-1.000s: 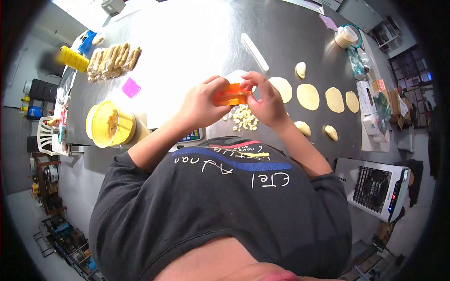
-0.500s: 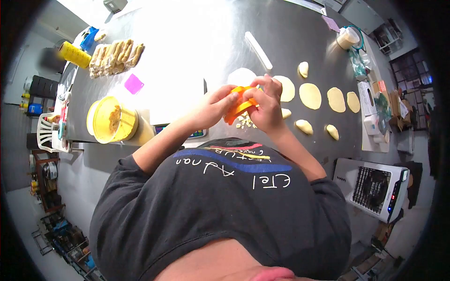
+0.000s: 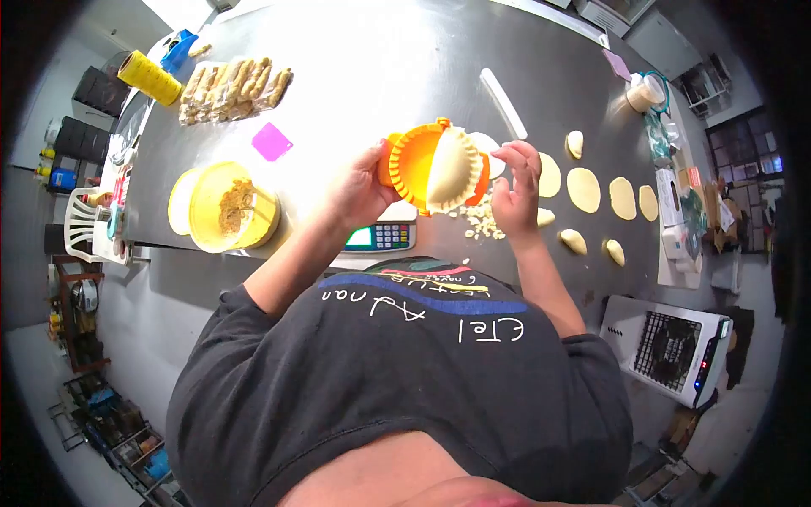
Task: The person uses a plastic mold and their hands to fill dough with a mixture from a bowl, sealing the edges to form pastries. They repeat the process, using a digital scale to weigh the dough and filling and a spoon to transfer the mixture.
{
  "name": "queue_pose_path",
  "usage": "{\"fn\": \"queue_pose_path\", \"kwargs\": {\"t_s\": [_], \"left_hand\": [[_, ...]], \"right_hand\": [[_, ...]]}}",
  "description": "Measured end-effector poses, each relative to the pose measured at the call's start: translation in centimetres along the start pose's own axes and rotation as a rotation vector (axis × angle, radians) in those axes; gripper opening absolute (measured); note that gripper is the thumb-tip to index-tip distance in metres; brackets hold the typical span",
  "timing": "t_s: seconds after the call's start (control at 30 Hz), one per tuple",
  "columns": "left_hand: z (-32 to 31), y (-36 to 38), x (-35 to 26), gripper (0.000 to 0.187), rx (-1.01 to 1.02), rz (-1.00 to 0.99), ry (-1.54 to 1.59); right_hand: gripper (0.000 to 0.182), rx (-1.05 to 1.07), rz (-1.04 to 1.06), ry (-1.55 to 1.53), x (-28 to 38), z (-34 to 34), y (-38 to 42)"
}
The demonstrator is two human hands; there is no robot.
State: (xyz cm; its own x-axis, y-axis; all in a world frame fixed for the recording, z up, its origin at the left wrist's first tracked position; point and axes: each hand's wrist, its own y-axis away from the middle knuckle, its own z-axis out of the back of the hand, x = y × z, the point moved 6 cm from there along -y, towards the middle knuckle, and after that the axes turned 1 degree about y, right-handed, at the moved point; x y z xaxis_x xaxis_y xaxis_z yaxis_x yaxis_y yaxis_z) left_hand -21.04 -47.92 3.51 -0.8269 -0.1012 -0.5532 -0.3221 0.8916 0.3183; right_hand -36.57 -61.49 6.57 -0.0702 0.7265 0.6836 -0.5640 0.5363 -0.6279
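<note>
An orange dough press (image 3: 411,169) lies unfolded above the scale, with a folded, crimped dough piece (image 3: 454,171) in its right half. My left hand (image 3: 368,184) is closed on the press's left edge. Just right of the press, my right hand (image 3: 517,184) is raised with its fingers apart and nothing in it. Small dough scraps (image 3: 481,221) are scattered on the table below the press. Flat dough discs (image 3: 584,190) and folded dough pieces (image 3: 573,242) sit to the right. Under my left wrist the scale (image 3: 390,237) is partly hidden.
A yellow tub of filling (image 3: 269,221) stands at the left, near a pink scraper (image 3: 271,142) and bagged rolls (image 3: 235,91). A yellow roll (image 3: 149,77) is behind them. A white rolling pin (image 3: 503,104) lies beyond the hands; a lidded container (image 3: 645,93) stands far right.
The orange press has opened, exposing the crimped dough piece. My right hand has let go of it and moved right. The table view has shifted rightward, and more of the scale shows.
</note>
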Motion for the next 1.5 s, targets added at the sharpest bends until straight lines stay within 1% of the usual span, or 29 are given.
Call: {"fn": "queue_pose_path", "kwargs": {"t_s": [0.03,0.07,0.13,0.17,0.2,0.27,0.3,0.33,0.37,0.4,0.47,0.53,0.67,0.77,0.8,0.9,0.93,1.0,1.03,1.07,1.17,1.2,1.27,1.3,1.33,1.4,1.43,1.47,1.5], "left_hand": [[0.5,0.4,-0.7,0.039,-0.002,-0.003,0.007],[1.2,0.7,-1.5,0.039,-0.021,-0.010,-0.043],[3.0,1.0,-2.4,0.039,-0.052,-0.013,-0.086],[4.4,1.1,-2.7,0.039,-0.059,0.012,-0.126],[5.5,1.4,-3.0,0.039,-0.065,0.039,-0.167],[7.3,1.9,-3.6,0.039,-0.108,0.076,-0.195],[8.3,2.0,-3.5,0.038,-0.119,0.136,-0.218],[9.2,2.2,-3.4,0.038,-0.129,0.196,-0.239],[10.3,2.4,-3.3,0.037,-0.203,0.226,-0.264],[11.6,2.4,-3.2,0.037,-0.204,0.230,-0.262],[14.7,1.7,-1.5,0.038,-0.129,0.370,-0.234],[15.7,1.7,-1.1,0.039,-0.130,0.391,-0.227],[16.5,1.7,-0.7,0.039,-0.122,0.438,-0.273],[17.2,1.1,-0.8,0.039,-0.129,0.452,-0.187],[17.1,1.0,-0.9,0.039,-0.121,0.458,-0.189],[18.1,-0.1,-1.2,0.038,-0.220,0.364,-0.137],[18.4,-0.8,-0.9,0.038,-0.212,0.365,-0.138],[19.4,-1.8,-0.8,0.038,-0.352,0.280,0.007],[19.2,-2.0,-0.9,0.039,-0.410,0.251,0.028],[19.4,-2.4,-0.6,0.039,-0.402,0.256,0.024],[19.7,-3.0,-0.4,0.040,-0.417,0.144,0.047],[20.1,-3.2,0.0,0.040,-0.411,0.148,0.044],[21.7,-3.8,0.5,0.039,-0.364,0.168,-0.248],[20.7,-3.0,-1.2,0.042,-0.390,0.119,-0.530],[22.6,-4.2,-0.1,0.042,-0.383,0.123,-0.537],[27.7,-7.0,1.2,0.050,-0.526,-0.227,-0.849],[21.6,-3.4,-1.3,0.054,-0.496,-0.220,-0.697],[19.3,-2.2,-2.1,0.054,-0.491,-0.217,-0.701],[16.6,-1.2,-3.6,0.054,-0.484,-0.404,-1.146]], "right_hand": [[0.047,0.032,0.068,0.065,0.8,-0.7,-0.3],[0.047,0.042,0.067,0.064,1.3,-1.5,-0.9],[0.059,0.374,0.365,0.107,4.5,-4.9,-1.8],[0.060,0.504,0.413,0.152,5.5,-7.0,-1.7],[0.060,0.511,0.406,0.146,6.2,-8.5,-1.7],[0.055,0.909,0.429,0.362,6.3,-12.9,0.0],[0.047,0.928,0.440,0.338,6.0,-14.1,0.5],[0.047,0.930,0.437,0.336,5.8,-15.0,0.7],[0.045,1.042,0.415,0.329,5.4,-16.2,1.3],[0.042,1.154,0.392,0.322,5.0,-17.2,2.0],[0.040,1.188,0.431,0.332,5.1,-19.0,2.7],[0.043,1.361,0.431,0.350,5.0,-20.6,3.8],[0.039,1.408,0.494,0.358,5.4,-21.9,4.5],[0.033,1.463,0.406,0.436,5.1,-21.6,4.1],[0.033,1.461,0.397,0.442,4.7,-21.4,4.1],[0.030,1.345,0.146,0.375,3.1,-19.9,2.6],[0.030,1.342,0.142,0.382,2.4,-19.2,2.7],[0.032,1.096,-0.022,0.298,0.6,-17.6,1.6],[0.043,1.048,-0.232,0.318,-0.8,-17.0,1.6],[0.043,1.041,-0.238,0.325,-1.2,-16.7,1.8],[0.051,0.900,-0.522,0.301,-3.3,-15.0,2.6],[0.051,0.894,-0.526,0.305,-3.3,-14.8,3.0],[0.051,0.773,-0.597,0.127,-3.2,-14.5,3.8],[0.048,0.729,-0.555,0.124,-2.8,-14.3,4.0],[0.048,0.719,-0.559,0.125,-2.7,-14.2,4.4],[0.046,0.661,-0.552,0.116,-2.6,-13.8,4.8],[0.045,0.619,-0.535,0.116,-2.1,-13.5,4.8],[0.045,0.613,-0.540,0.117,-1.9,-13.3,4.8],[0.044,0.625,-0.537,0.105,-1.8,-13.2,4.9]]}}
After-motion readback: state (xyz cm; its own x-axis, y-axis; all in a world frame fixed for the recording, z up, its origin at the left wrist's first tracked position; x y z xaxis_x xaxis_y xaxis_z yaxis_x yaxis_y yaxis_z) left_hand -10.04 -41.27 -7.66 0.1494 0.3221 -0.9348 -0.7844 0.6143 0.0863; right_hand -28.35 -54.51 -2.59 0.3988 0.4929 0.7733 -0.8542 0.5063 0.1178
